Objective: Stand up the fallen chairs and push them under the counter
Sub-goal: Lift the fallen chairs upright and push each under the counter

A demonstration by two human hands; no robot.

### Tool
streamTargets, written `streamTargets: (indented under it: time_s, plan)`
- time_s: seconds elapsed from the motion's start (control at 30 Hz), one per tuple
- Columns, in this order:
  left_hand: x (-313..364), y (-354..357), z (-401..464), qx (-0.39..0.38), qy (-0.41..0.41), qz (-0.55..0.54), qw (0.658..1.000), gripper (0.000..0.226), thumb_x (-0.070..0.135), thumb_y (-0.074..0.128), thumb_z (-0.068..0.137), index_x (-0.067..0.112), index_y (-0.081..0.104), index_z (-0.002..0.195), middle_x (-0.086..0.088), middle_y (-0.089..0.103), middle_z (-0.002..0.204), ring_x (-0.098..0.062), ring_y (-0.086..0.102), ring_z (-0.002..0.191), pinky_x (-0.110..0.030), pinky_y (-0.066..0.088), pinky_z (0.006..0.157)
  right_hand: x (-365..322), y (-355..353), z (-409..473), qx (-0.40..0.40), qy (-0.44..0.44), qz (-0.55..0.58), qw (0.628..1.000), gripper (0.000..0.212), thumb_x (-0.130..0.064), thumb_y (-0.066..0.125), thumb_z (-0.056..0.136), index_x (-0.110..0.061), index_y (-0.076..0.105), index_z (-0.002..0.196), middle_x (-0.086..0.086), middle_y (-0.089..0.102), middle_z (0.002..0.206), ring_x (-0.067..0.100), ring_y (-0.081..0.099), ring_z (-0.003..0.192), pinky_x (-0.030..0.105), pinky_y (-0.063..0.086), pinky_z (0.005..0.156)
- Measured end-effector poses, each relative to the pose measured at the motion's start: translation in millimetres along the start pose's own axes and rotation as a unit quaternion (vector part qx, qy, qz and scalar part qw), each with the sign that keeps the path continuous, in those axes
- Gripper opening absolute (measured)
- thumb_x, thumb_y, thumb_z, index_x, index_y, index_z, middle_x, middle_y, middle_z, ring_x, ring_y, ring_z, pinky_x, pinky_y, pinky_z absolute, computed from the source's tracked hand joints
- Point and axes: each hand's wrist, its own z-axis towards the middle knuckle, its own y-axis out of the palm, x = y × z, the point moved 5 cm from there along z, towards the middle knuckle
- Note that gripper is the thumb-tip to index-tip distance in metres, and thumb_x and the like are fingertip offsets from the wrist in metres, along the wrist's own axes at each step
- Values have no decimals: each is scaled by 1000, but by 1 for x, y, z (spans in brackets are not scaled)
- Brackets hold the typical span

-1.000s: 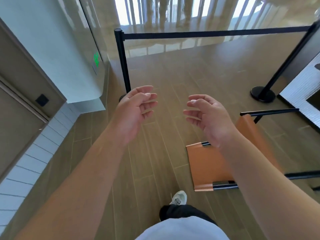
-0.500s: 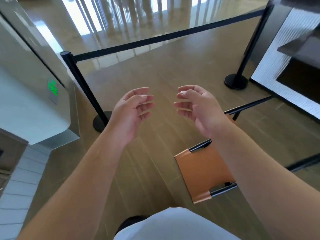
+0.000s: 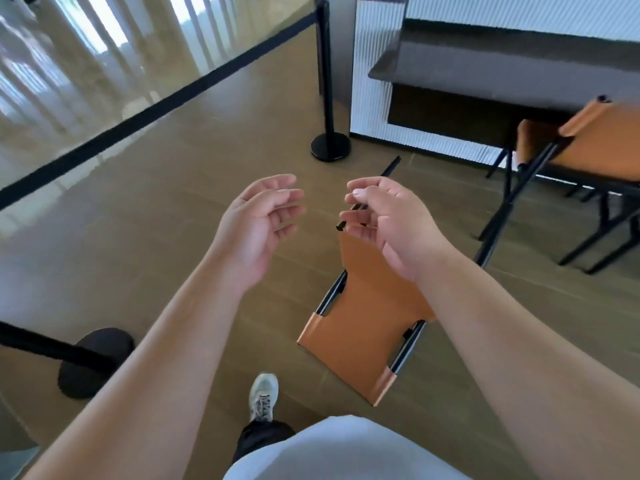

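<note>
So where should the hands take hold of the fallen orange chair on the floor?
Probably the black frame rails beside the backrest of the fallen chair, one hand per rail, from the near end: it lies flat with both rails exposed. The left hand and right hand hold nothing.

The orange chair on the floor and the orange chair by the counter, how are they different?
The fallen chair lies flat on the floor; the standing chair is upright on its legs. The fallen chair is out in the open; the standing one sits at the counter. Both have orange seats and black frames.
</note>
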Motion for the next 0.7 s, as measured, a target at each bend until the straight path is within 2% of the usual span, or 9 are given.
streamTargets:
  time_s: [0.17,0.37,0.53,0.7]
  plan:
    - [3,-10,59,-99,-38,17,994,26,22,56,87,26,71,108,3,74,102,-12,70,90,-32,47,79,4,15,25,96,-13,30,995,25,-25,57,81,-21,69,102,2,69,99,14,72,84,32,58,76]
    - [3,-43,118,-181,-80,18,980,27,20,55,88,24,70,111,0,74,105,-14,70,93,-35,48,83,14,47,49,191,-16,39,981,25,-26,57,83,-22,69,105,2,68,105,17,72,91,37,60,81]
    - [-9,-55,142,-223,-117,27,967,27,16,51,93,23,68,112,1,73,104,-14,69,93,-35,48,85,32,65,48,253,-7,66,965,18,-20,55,93,-20,68,106,0,67,106,17,70,93,33,58,80]
    - [-34,-39,141,-262,-162,46,950,28,11,47,99,21,67,116,0,73,103,-16,69,96,-39,49,94,50,54,35,320,9,84,944,25,-29,59,79,-24,70,101,-1,68,109,17,71,92,29,55,74]
